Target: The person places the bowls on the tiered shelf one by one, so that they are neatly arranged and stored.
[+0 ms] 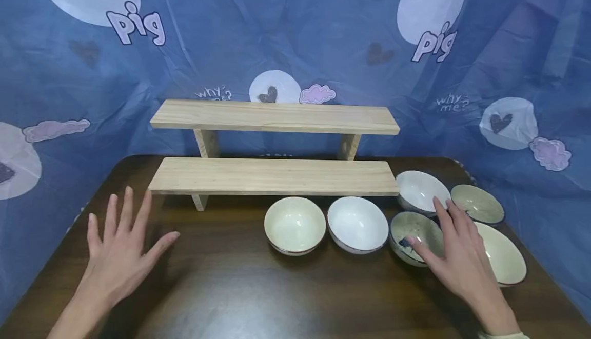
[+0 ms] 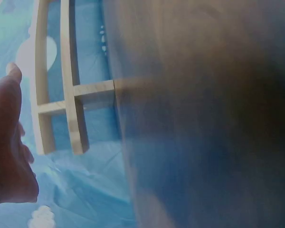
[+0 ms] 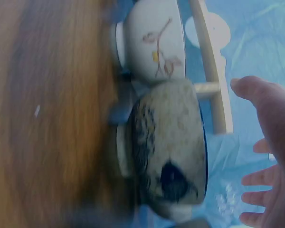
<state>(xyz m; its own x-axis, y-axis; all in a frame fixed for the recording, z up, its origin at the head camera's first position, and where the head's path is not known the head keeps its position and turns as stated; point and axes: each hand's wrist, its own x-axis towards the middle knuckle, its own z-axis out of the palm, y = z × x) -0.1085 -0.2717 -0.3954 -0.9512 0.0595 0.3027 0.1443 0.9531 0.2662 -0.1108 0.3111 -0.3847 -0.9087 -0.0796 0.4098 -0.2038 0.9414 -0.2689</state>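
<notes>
My left hand (image 1: 122, 249) hovers over the table's left side, fingers spread and holding nothing. On the other side my right hand (image 1: 466, 257) is above a grey-green bowl (image 1: 413, 228) with a dark blue mark inside. In the right wrist view a gap shows between that hand and the bowl's rim. The hand partly hides a cream bowl (image 1: 505, 257) beside it. Behind stand a white bowl (image 1: 422, 187) and an olive-grey bowl (image 1: 480, 204). Left of these, a second white bowl (image 1: 358, 222) and another cream bowl (image 1: 294, 223) stand upright side by side.
A two-tier pale wooden shelf (image 1: 272, 176) stands at the back of the dark brown table (image 1: 231, 287). Its lower board overhangs close behind the two middle bowls. A blue printed cloth (image 1: 286, 31) hangs behind and around the table.
</notes>
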